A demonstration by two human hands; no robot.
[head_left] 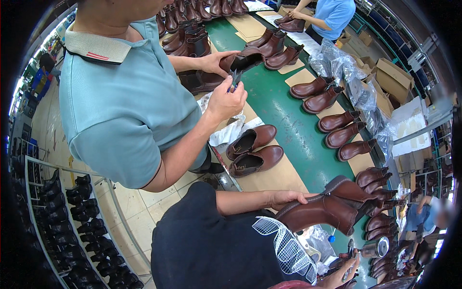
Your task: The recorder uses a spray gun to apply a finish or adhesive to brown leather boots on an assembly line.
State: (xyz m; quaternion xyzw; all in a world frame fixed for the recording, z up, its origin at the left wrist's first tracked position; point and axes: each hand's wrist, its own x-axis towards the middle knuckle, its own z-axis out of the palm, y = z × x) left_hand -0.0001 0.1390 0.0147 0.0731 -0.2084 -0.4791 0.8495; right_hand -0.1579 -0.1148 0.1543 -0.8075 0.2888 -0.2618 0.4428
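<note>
My left hand (288,198) is closed on a pair of brown leather ankle boots (332,212), gripping them by the top openings, with the toes turned away to the right. Below them, near the lower edge, my right hand (342,273) wraps round a spray gun (351,249) that carries a shiny metal cup (376,247). The gun stands apart from the boots. Part of the right hand and of the gun's handle is hidden at the picture's edge.
A co-worker (115,111) on my left holds a brown boot (240,61) and small snips (235,79). Pairs of brown boots (257,161) stand on cardboard along the green table (293,139). Plastic bags (344,65) and cartons (392,79) line its far side. Behind, a rack (72,216) holds dark shoes.
</note>
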